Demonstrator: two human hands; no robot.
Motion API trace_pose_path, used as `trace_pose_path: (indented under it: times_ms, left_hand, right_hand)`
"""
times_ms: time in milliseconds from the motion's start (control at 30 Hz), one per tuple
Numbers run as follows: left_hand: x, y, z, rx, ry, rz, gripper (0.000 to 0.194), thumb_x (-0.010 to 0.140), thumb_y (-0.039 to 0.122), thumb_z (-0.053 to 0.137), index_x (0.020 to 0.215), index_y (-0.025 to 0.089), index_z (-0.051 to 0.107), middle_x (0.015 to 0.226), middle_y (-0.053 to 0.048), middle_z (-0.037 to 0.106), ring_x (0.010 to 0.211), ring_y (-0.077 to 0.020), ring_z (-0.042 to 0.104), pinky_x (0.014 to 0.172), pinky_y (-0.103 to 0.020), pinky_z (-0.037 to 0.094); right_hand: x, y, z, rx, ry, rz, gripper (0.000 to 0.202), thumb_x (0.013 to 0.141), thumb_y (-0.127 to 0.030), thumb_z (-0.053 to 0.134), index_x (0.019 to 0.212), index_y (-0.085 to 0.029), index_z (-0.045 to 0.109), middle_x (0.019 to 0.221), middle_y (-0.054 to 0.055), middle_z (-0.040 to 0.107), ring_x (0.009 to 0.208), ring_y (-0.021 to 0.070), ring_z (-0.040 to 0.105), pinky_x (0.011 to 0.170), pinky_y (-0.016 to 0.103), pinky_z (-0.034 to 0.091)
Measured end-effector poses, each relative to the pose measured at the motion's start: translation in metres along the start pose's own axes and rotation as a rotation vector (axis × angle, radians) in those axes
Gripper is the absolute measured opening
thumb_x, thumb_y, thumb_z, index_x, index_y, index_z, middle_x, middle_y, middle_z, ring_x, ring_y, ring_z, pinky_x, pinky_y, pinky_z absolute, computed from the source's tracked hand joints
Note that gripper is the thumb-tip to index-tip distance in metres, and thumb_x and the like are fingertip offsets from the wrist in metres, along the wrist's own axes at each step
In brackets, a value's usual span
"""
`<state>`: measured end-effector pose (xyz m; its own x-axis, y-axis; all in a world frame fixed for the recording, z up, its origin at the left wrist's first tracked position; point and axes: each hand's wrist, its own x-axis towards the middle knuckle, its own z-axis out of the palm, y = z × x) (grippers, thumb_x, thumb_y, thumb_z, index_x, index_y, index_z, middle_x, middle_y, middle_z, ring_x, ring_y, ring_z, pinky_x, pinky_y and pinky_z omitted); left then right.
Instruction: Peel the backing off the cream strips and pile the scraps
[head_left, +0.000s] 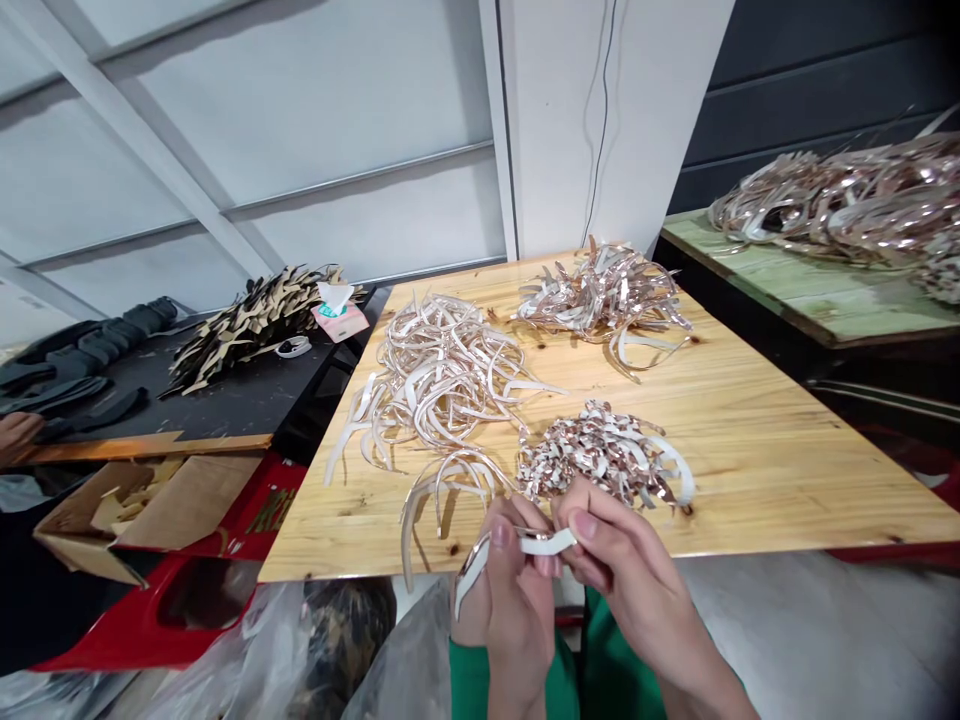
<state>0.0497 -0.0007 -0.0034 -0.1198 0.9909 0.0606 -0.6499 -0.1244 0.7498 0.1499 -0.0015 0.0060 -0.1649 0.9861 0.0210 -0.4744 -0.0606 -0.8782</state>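
Observation:
A narrow white strip point(536, 545) with shiny rose-gold edging is held just past the table's front edge. My left hand point(514, 590) pinches it near the middle, and one end curves down over the palm. The right end is between the thumb and fingers of my right hand point(619, 545). Just beyond my hands, a heap of small rose-gold and white pieces point(596, 450) lies on the wooden table point(780, 450). Looped strips point(442, 370) form a tangled pile to the left. Another bundle of shiny strips point(600, 295) sits at the back.
At left, a dark table point(247, 400) bears beige-and-black pieces, dark pads and a tissue box point(341, 315). A person's hand point(19, 435) rests at its edge above a cardboard box point(180, 500). More shiny strips point(847, 200) lie on a greenish table point(810, 290) at right.

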Motion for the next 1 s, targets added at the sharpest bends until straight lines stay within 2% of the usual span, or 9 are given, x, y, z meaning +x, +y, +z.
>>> trace_pose_path:
  times_ms: [233, 400, 533, 633, 700, 800, 867, 933, 1000]
  left_hand:
    - [0.001, -0.002, 0.001, -0.139, -0.012, -0.024, 0.043, 0.105, 0.044, 0.066, 0.070, 0.020, 0.063, 0.062, 0.003, 0.047, 0.055, -0.0140, 0.040, 0.062, -0.024, 0.048]
    - [0.001, 0.007, 0.005, -0.299, 0.025, -0.131, 0.042, 0.102, 0.040, 0.073, 0.068, 0.020, 0.059, 0.062, 0.005, 0.044, 0.054, -0.0121, 0.039, 0.062, -0.022, 0.050]
    - [0.004, 0.011, 0.005, -0.347, 0.021, -0.094, 0.043, 0.104, 0.038, 0.070, 0.068, 0.019, 0.057, 0.063, 0.005, 0.042, 0.057, -0.0120, 0.043, 0.065, -0.021, 0.051]
    - [0.006, 0.009, -0.002, -0.206, -0.018, 0.100, 0.041, 0.107, 0.039, 0.064, 0.071, 0.020, 0.059, 0.064, 0.004, 0.047, 0.060, -0.0135, 0.047, 0.067, -0.024, 0.053]
    - [0.006, 0.009, -0.008, -0.097, -0.058, 0.203, 0.040, 0.108, 0.040, 0.061, 0.073, 0.020, 0.061, 0.065, 0.003, 0.050, 0.063, -0.0152, 0.051, 0.068, -0.026, 0.053]
    - [0.004, 0.011, -0.013, -0.025, -0.093, 0.240, 0.040, 0.109, 0.043, 0.057, 0.076, 0.021, 0.063, 0.068, 0.001, 0.054, 0.068, -0.0168, 0.055, 0.069, -0.028, 0.054]
    - [0.002, 0.012, -0.014, 0.004, -0.104, 0.253, 0.041, 0.109, 0.046, 0.055, 0.077, 0.022, 0.063, 0.070, 0.001, 0.054, 0.068, -0.0171, 0.054, 0.066, -0.028, 0.053]
    - [0.002, 0.012, -0.015, 0.074, -0.104, 0.268, 0.044, 0.109, 0.051, 0.054, 0.075, 0.023, 0.060, 0.069, 0.001, 0.054, 0.066, -0.0178, 0.053, 0.065, -0.030, 0.052]
    - [0.001, 0.010, -0.017, 0.198, -0.083, 0.291, 0.045, 0.105, 0.056, 0.059, 0.074, 0.024, 0.059, 0.069, 0.001, 0.053, 0.066, -0.0186, 0.052, 0.064, -0.031, 0.051]
  right_hand:
    - [0.003, 0.001, 0.011, 0.337, 0.121, 0.064, 0.040, 0.102, -0.044, 0.069, 0.072, -0.021, 0.054, 0.056, -0.008, 0.035, 0.052, 0.0111, 0.022, 0.046, 0.020, 0.021]
    - [0.005, -0.002, 0.016, 0.580, 0.103, 0.103, 0.035, 0.102, -0.037, 0.068, 0.074, -0.022, 0.053, 0.058, -0.009, 0.033, 0.049, 0.0097, 0.013, 0.042, 0.016, 0.018]
    - [0.007, -0.001, 0.020, 0.648, 0.125, 0.089, 0.037, 0.098, -0.044, 0.073, 0.076, -0.023, 0.052, 0.060, -0.010, 0.029, 0.050, 0.0099, 0.015, 0.045, 0.016, 0.027]
    - [0.005, 0.005, 0.020, 0.504, 0.220, 0.042, 0.047, 0.096, -0.064, 0.070, 0.079, -0.023, 0.055, 0.064, -0.008, 0.035, 0.055, 0.0111, 0.024, 0.051, 0.020, 0.034]
    - [0.001, 0.008, 0.018, 0.270, 0.236, -0.009, 0.049, 0.093, -0.068, 0.073, 0.083, -0.024, 0.057, 0.068, -0.007, 0.040, 0.058, 0.0122, 0.032, 0.053, 0.022, 0.034]
    - [-0.004, 0.009, 0.012, -0.199, 0.130, -0.032, 0.038, 0.098, -0.054, 0.076, 0.087, -0.024, 0.055, 0.074, -0.005, 0.045, 0.064, 0.0141, 0.044, 0.058, 0.025, 0.037]
    - [-0.005, 0.007, 0.007, -0.454, 0.019, -0.069, 0.034, 0.109, -0.046, 0.060, 0.085, -0.024, 0.053, 0.075, -0.003, 0.050, 0.069, 0.0158, 0.051, 0.064, 0.028, 0.039]
    - [-0.004, 0.004, 0.003, -0.622, -0.050, -0.150, 0.037, 0.115, -0.038, 0.046, 0.082, -0.023, 0.051, 0.076, -0.002, 0.054, 0.071, 0.0163, 0.053, 0.067, 0.029, 0.038]
    - [-0.005, 0.001, 0.000, -0.715, -0.048, -0.224, 0.036, 0.116, -0.032, 0.043, 0.080, -0.024, 0.046, 0.075, -0.003, 0.052, 0.069, 0.0154, 0.052, 0.066, 0.029, 0.037]
